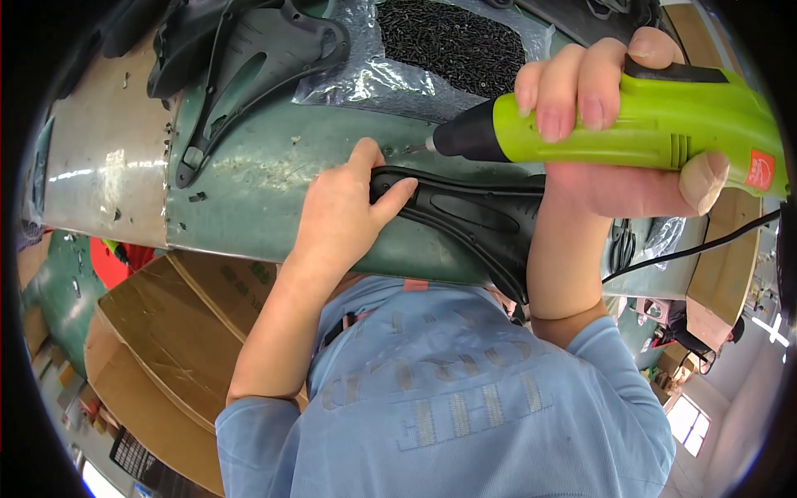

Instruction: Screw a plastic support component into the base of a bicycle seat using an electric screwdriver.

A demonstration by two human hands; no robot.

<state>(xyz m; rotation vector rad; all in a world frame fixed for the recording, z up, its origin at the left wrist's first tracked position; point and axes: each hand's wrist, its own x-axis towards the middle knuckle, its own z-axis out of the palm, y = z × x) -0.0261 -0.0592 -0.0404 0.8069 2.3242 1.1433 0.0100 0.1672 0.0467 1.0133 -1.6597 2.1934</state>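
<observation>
My right hand (581, 108) is wrapped round a lime-green electric screwdriver (647, 124) with a black nose. Its thin bit points left, and the tip is close to the fingertips of my left hand (344, 199). Between thumb and fingers, that hand grips the narrow end of a black plastic bracket (473, 212). The bracket lies along the near side of the green worktop (274, 158), its wide end partly behind my right forearm. From this view I cannot tell whether a screw is on the bit.
Past the hands lies a clear plastic bag (340, 83) with many black screws (452, 46). Another black bracket (249, 83) rests at the far left among dark parts. A black cord (697, 257) runs at right. Cardboard boxes (166, 324) stand below the worktop's left edge.
</observation>
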